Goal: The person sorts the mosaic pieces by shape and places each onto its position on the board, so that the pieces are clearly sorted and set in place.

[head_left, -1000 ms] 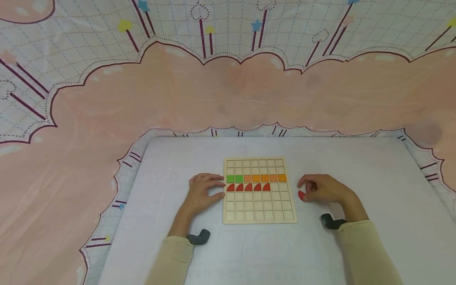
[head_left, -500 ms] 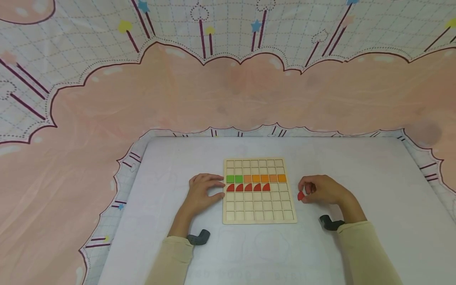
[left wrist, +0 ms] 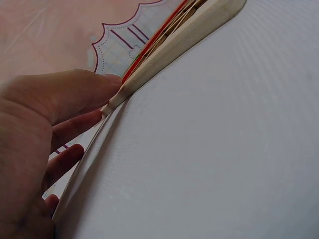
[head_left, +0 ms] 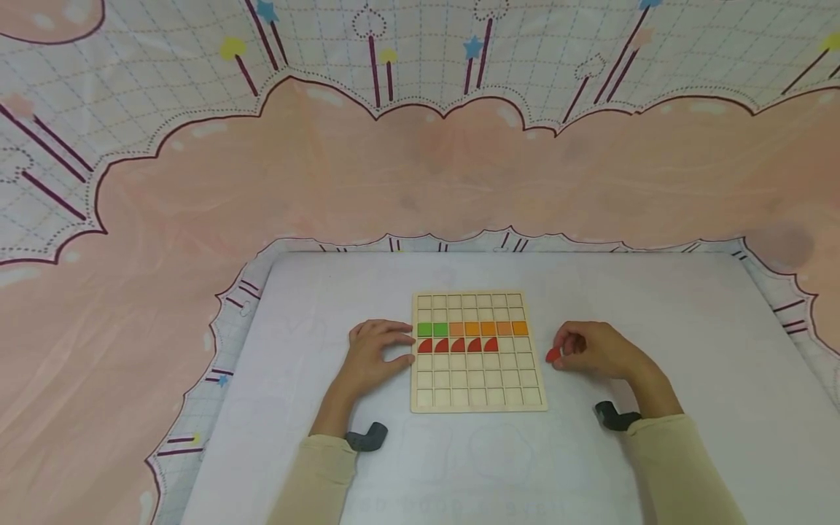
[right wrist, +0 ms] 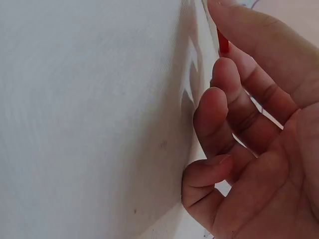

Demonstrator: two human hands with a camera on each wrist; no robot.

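A square wooden grid board [head_left: 477, 379] lies flat in the middle of the white table. One of its rows carries green and orange square tiles [head_left: 472, 329]; the row below has several red quarter-circle tiles [head_left: 457, 345] starting from the left. My left hand [head_left: 375, 356] rests at the board's left edge, thumb and fingertips touching the rim, as the left wrist view also shows. To the right of the board, my right hand [head_left: 593, 348] pinches a loose red tile [head_left: 553, 355] between thumb and index finger, low over the table. In the right wrist view only a sliver of that tile [right wrist: 223, 42] shows.
The white tabletop [head_left: 485, 467] surrounds the board. Behind it hangs a pink and white patterned cloth [head_left: 420, 175]. Each wrist wears a dark band with a protruding mount, such as the right one [head_left: 615, 415].
The red tile in my right hand has turned between the fingers and now points out to the left. My left hand and the board have stayed put.
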